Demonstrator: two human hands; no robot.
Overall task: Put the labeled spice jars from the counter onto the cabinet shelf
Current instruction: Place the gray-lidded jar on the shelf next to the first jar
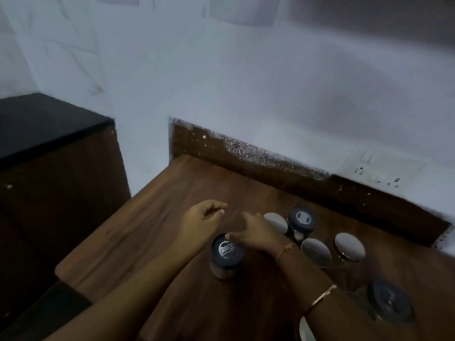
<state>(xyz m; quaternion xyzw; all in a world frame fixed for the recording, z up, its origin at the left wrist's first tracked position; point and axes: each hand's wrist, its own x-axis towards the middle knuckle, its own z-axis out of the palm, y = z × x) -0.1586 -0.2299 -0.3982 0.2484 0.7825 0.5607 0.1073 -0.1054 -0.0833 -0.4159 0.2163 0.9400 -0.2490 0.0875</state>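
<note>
Near jar [227, 252], dark lid, seen upright on counter [152, 217], long axis vertical, lid up. Right hand [257, 233] held just far-right of it, fingers apart and relaxed, nothing gripped. Thumb tip at lid's far rim, contact cannot be told. Left hand [202, 215] held far-left of jar, farther off, fingers loosely curled, nothing held. Right hand judged nearer: short shift toward near-left, then top-down grip round lid called for. Other jars [316, 251] grouped to right. Shelf not seen.
</note>
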